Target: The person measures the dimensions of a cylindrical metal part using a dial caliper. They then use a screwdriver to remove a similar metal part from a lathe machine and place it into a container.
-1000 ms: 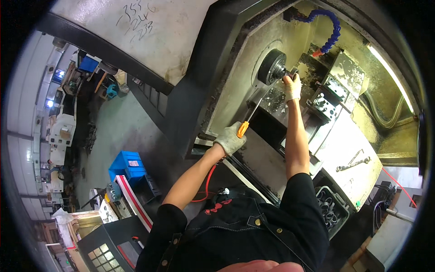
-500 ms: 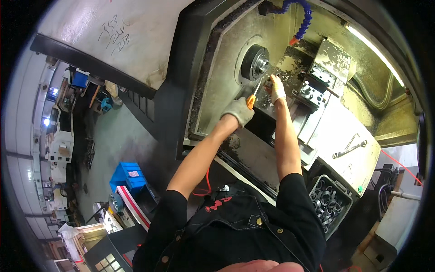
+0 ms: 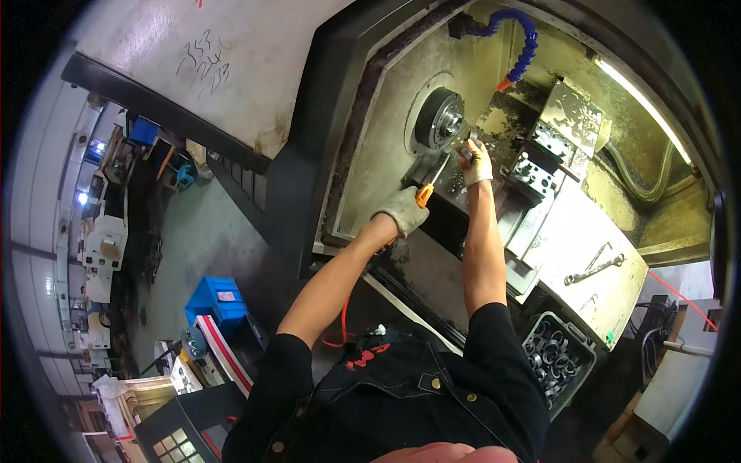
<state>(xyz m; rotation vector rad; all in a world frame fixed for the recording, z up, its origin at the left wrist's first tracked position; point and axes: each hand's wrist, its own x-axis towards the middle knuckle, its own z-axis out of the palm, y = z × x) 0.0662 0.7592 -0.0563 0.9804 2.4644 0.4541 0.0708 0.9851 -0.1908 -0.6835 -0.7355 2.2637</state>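
Left hand: the gloved left hand [image 3: 401, 210] has its fingers clamped on an orange-handled tool [image 3: 424, 194]; a second ago it hung lower, now the shaft tip sits just below the chuck.
Right hand: the right hand [image 3: 477, 162] is beside the chuck [image 3: 440, 118], fingers curled on a small part; how firmly, I cannot tell.
Change: both hands have closed in at the chuck.
Nearby: a blue coolant hose [image 3: 519, 32] above, a wrench [image 3: 593, 270] well off to the right.
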